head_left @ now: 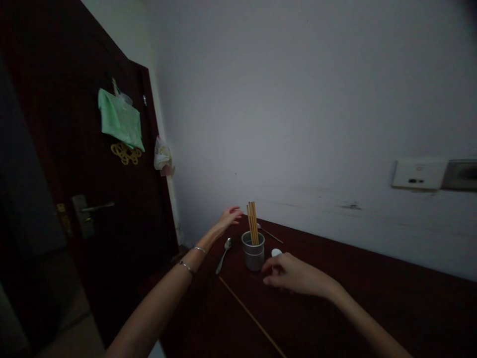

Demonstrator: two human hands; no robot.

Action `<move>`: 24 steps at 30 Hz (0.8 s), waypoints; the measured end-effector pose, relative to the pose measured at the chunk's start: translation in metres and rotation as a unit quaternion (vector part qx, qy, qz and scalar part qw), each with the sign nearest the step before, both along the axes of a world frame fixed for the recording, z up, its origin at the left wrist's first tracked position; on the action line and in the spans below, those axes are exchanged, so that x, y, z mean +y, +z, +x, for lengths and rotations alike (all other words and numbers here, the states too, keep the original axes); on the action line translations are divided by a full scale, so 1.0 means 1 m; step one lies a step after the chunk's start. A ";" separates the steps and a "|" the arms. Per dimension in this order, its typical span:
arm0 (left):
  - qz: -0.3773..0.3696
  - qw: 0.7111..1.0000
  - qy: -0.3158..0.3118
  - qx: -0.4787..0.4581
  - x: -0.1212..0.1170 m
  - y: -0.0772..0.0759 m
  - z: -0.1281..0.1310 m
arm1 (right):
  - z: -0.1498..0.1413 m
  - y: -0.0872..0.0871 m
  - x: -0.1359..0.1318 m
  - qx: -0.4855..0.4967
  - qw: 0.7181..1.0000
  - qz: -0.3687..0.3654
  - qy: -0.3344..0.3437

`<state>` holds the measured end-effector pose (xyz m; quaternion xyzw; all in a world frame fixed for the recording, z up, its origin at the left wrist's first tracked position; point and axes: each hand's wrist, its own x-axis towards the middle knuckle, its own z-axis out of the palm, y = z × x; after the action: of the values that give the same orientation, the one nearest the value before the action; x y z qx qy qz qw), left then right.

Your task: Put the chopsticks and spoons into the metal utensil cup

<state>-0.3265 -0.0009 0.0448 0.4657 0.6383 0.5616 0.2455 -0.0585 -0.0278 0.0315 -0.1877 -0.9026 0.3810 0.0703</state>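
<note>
A grey metal cup (254,258) stands upright on the dark table, with several wooden chopsticks (252,223) leaning in it. My left hand (230,217) is stretched out just left of the chopstick tops, fingers extended and holding nothing. To the right of the cup, my right hand (292,273) hovers low with bent fingers; thumb and forefinger are apart, and nothing shows between them. Directly behind it is a white spoon (276,252), its handle hidden by the hand. A metal spoon (223,256) lies left of the cup, and another spoon (271,234) lies behind it.
A single chopstick (251,316) lies diagonally across the front of the dark red-brown table (335,308). A pale wall (283,124) with a socket plate (419,175) rises behind. At left stands a dark door (55,149) with a green cloth (119,118) hanging on it.
</note>
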 end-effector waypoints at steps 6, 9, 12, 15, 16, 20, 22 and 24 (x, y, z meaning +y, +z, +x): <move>0.006 0.992 -0.093 -0.083 0.021 -0.033 0.032 | 0.020 0.016 0.021 0.035 0.999 0.004 -0.025; 0.037 0.987 -0.121 -0.094 0.023 -0.045 0.035 | 0.028 0.022 0.027 0.039 0.998 0.002 -0.042; 0.026 0.988 -0.130 -0.081 0.024 -0.047 0.031 | 0.034 0.025 0.030 0.043 0.998 0.008 -0.049; 0.028 0.985 -0.142 -0.092 0.023 -0.046 0.030 | 0.037 0.026 0.031 0.045 0.997 0.016 -0.053; 0.031 0.984 -0.145 -0.099 0.022 -0.045 0.030 | 0.038 0.027 0.031 0.045 0.997 0.017 -0.055; 0.049 0.980 -0.143 -0.128 0.018 -0.040 0.035 | 0.042 0.030 0.031 0.038 0.997 0.014 -0.065; 0.054 0.980 -0.127 -0.145 0.017 -0.036 0.037 | 0.045 0.032 0.032 0.036 0.997 0.010 -0.072; 0.058 0.982 -0.088 -0.160 0.017 -0.030 0.038 | 0.047 0.034 0.033 0.036 0.996 0.007 -0.080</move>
<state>-0.2883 0.0158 0.0152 0.4376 0.5138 0.6414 0.3649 -0.0117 0.0056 0.0659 -0.2452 -0.8841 0.3744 0.1348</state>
